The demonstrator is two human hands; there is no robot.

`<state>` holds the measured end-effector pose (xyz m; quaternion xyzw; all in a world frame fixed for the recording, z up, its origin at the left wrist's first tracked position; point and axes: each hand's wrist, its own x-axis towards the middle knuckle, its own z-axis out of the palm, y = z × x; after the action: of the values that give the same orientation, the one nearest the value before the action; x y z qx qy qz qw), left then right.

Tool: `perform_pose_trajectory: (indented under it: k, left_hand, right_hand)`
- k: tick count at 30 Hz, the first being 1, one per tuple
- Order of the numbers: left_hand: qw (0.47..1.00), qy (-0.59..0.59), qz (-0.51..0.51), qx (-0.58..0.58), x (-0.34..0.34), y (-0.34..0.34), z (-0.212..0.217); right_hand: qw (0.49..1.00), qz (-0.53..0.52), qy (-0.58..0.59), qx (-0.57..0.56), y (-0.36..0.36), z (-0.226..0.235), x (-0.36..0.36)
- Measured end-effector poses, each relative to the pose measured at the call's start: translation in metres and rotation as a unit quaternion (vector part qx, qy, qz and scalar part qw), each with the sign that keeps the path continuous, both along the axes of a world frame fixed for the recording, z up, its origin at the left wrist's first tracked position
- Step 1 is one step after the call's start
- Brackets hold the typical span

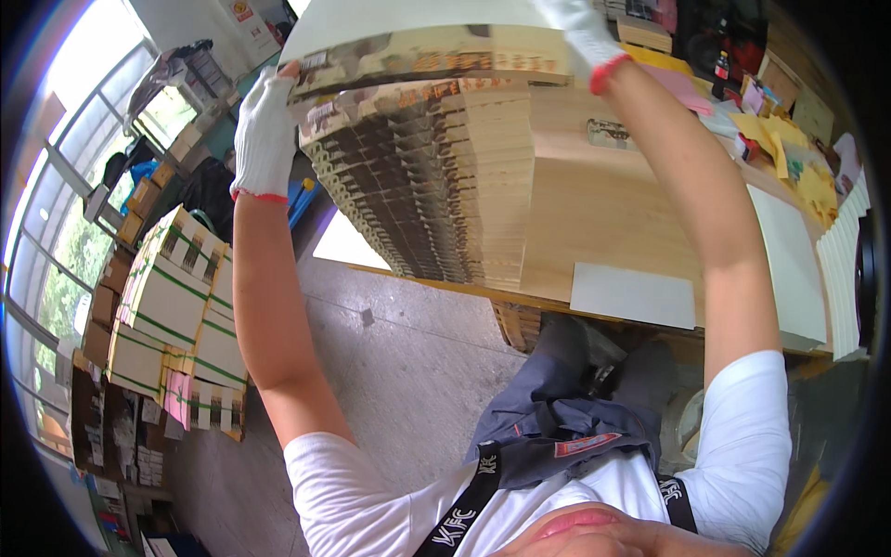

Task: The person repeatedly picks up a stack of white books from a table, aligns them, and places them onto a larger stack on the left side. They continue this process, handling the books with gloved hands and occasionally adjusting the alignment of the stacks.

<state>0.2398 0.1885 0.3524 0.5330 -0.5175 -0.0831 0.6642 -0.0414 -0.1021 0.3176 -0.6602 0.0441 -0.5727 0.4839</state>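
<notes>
A tall stack of printed boards [418, 186] with brown, cream and grey patterned edges stands on the wooden table. Over its top, a white-topped printed board [408, 56] is raised, with a dark gap under its left end. My left hand [264, 130], in a white knit glove with a red cuff, is closed round that board's left end, the thumb at its edge. At the far right corner of the same board is my right hand [577, 37], gloved alike. Motion smears it and the frame cuts it off, so its grip is unclear.
On the wooden table [594, 223] lie a white sheet [631, 295] and a small printed card [608, 135]. Yellow paper scraps [789, 153] and a dark bottle [721, 70] are at the right. Strapped paper bundles [172, 316] stand left, by the windows.
</notes>
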Motion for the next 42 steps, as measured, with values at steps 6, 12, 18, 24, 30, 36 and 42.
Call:
perform_pose_trajectory:
  k: [6,12,18,24,30,36,42]
  left_hand:
    - [0.880,-0.222,0.279,0.313,0.013,0.002,-0.027]
    - [0.876,-0.219,0.293,0.316,0.006,0.010,-0.034]
    - [0.868,-0.267,0.323,0.266,0.027,0.008,-0.037]
    - [0.848,-0.410,0.249,-0.225,-0.078,-0.002,-0.057]
    - [0.963,-0.222,-0.143,-0.051,-0.253,-0.046,-0.155]
    - [0.787,0.026,-0.533,0.311,-0.456,-0.106,-0.227]
    - [0.611,0.327,-0.502,0.517,-0.626,-0.167,-0.271]
  right_hand:
    - [0.924,-0.127,0.350,-0.083,-0.059,-0.025,0.049]
    - [0.954,-0.058,0.288,0.065,-0.033,-0.051,0.054]
    - [0.925,-0.143,0.352,-0.009,-0.029,-0.032,0.054]
    - [0.967,-0.130,0.213,0.050,0.033,-0.073,-0.026]
    - [0.928,-0.025,0.312,0.202,0.119,-0.213,-0.152]
    - [0.858,-0.003,0.358,0.367,0.226,-0.282,-0.272]
    - [0.842,-0.048,0.355,0.404,0.265,-0.291,-0.341]
